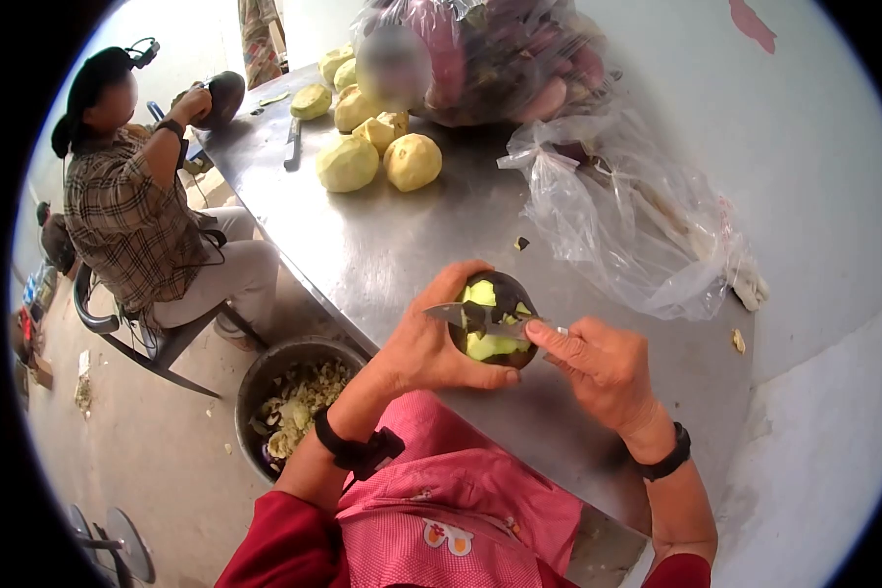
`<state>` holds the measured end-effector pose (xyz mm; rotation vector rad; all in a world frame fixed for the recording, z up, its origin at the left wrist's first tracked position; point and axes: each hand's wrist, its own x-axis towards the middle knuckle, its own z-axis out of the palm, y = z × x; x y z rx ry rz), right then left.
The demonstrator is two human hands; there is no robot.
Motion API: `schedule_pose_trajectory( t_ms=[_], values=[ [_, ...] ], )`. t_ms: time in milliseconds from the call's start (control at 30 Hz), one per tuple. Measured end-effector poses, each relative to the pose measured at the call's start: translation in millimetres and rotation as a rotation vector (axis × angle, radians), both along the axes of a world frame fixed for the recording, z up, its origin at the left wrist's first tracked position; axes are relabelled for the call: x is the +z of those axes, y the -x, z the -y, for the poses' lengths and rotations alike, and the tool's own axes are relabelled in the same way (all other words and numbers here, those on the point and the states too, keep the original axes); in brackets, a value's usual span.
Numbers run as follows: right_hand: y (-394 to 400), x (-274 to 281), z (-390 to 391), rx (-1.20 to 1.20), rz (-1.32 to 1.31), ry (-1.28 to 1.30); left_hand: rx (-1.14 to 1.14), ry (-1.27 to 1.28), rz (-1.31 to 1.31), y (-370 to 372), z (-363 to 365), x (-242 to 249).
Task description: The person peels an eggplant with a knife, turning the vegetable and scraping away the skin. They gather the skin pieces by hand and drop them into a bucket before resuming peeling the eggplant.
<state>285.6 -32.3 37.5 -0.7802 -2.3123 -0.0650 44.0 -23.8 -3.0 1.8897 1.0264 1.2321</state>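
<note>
My left hand [429,343] is wrapped round a dark-skinned, round eggplant [513,294], whose pale green flesh shows in several patches where skin is gone. In my right hand [598,367] is a knife [451,314]; its blade lies across the top of the eggplant and points left. Thumb and fingers close on the handle, which they mostly hide. A small dark scrap of peel [521,243] lies on the metal table [431,235] beyond the eggplant.
Several peeled eggplants [347,163] and another knife [292,144] lie at the table's far left. Clear plastic bags [617,216], one full of dark eggplants, sit at the back right. Peelings fill a basin [250,392] on the floor. A co-worker [137,225] sits at left, holding a dark eggplant.
</note>
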Motion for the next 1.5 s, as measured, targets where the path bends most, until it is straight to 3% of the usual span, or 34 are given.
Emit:
schedule_pose_trajectory(
  t_ms=[200, 300, 400, 633, 933, 1100, 1300, 1500],
  values=[
    [-18.7, -11.6, -21.0, -0.119, -0.126, 0.038, 0.014, -0.032, -0.044, 3.1, -1.1, 0.6],
    [-6.7, -5.3, -11.5, -0.03, -0.142, 0.094, 0.027, 0.046, -0.013, 3.5, -0.3, -3.9],
    [0.9, -2.3, -0.1, 0.069, -0.104, 0.091, 0.021, -0.071, -0.031, 2.5, -2.3, -5.5],
    [3.2, 2.9, 7.2, 0.065, -0.022, 0.049, 0.016, -0.009, 0.027, -0.8, 1.1, -1.0],
    [-15.2, -16.9, -14.6, -0.1, -0.042, -0.041, -0.001, 0.01, 0.021, 4.4, 2.7, 1.3],
    [-11.4, -10.4, -14.0, -0.107, -0.185, 0.14, 0.006, 0.061, 0.019, 4.1, 5.7, 2.7],
    [6.6, -1.5, 6.2, 0.079, -0.072, 0.076, 0.042, -0.011, 0.048, 1.2, 2.5, -4.8],
    [2.0, -4.8, 3.1, -0.011, 0.0, -0.018, 0.033, 0.033, 0.025, 1.0, 0.9, -5.0]
  ],
)
